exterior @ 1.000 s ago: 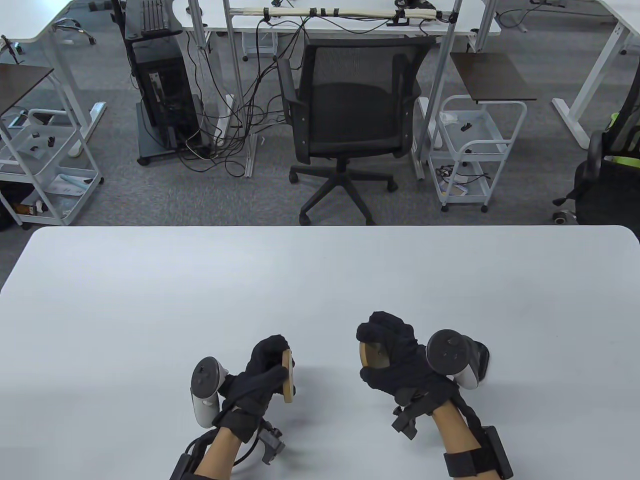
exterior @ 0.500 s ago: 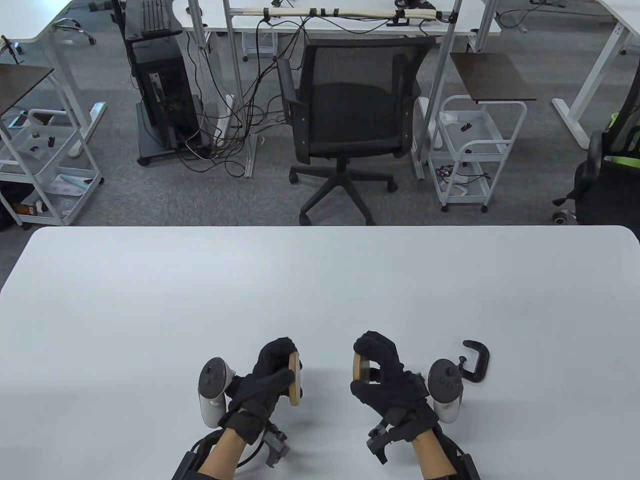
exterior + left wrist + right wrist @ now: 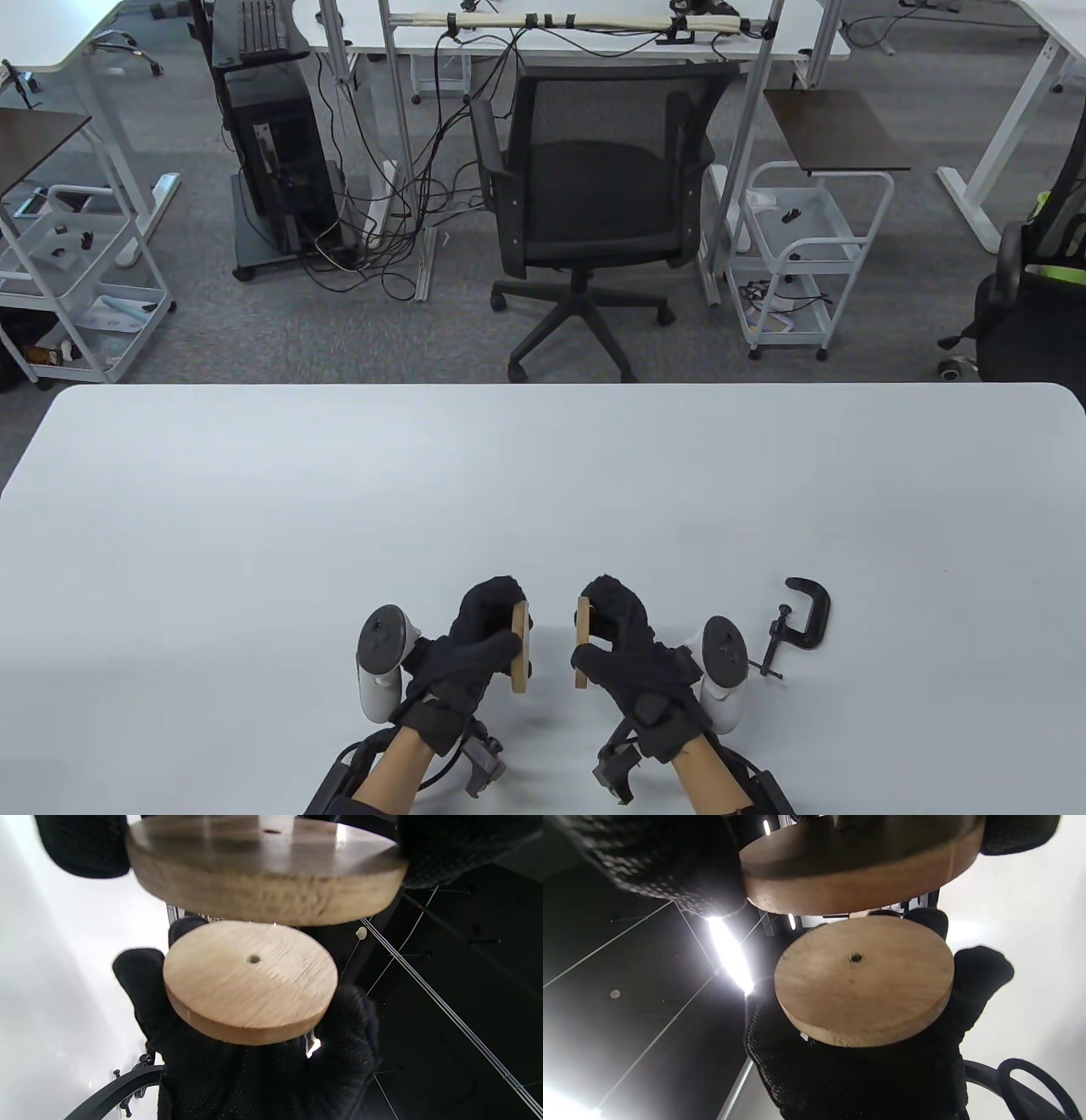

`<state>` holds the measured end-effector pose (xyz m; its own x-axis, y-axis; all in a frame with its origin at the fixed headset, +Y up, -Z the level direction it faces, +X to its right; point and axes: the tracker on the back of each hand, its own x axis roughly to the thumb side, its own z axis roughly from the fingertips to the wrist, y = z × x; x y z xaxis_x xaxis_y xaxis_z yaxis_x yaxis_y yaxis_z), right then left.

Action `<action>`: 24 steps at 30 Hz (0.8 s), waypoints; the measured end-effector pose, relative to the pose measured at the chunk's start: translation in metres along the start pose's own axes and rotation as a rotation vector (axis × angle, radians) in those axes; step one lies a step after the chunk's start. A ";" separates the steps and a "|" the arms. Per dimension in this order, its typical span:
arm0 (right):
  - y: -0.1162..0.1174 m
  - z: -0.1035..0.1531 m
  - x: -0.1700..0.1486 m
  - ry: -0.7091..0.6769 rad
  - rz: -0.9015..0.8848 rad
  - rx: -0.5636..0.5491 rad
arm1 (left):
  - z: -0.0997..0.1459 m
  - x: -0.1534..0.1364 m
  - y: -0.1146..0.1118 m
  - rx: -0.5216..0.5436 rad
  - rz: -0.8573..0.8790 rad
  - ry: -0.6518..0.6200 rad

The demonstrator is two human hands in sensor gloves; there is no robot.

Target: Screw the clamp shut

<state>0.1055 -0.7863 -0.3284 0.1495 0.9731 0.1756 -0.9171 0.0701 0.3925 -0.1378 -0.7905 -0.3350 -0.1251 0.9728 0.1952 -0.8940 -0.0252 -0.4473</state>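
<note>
Both hands have moved closer together since a second ago. Left hand (image 3: 475, 649) grips one wooden disc (image 3: 521, 647), right hand (image 3: 628, 654) grips the other disc (image 3: 582, 641), faces nearly parallel, small gap between. Clamp (image 3: 797, 624) lies untouched on the table (image 3: 254, 526), right of the right hand.

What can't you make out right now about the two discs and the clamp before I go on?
- Left hand grip behind its wooden disc: table view shows the disc edge-on; the glove covers the far face.
- Right hand disc: the same; in the left wrist view its rear face is hidden by the glove.
- C-clamp: too small in the table view to read how far the screw is open.
</note>
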 end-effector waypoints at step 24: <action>0.019 0.011 -0.009 0.138 -0.198 0.019 | 0.000 0.008 -0.034 -0.205 -0.328 -0.030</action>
<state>0.0912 -0.7959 -0.3126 0.2723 0.9617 -0.0309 -0.8676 0.2592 0.4244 -0.1080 -0.7819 -0.3181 0.1378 0.9145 0.3804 -0.7846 0.3352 -0.5216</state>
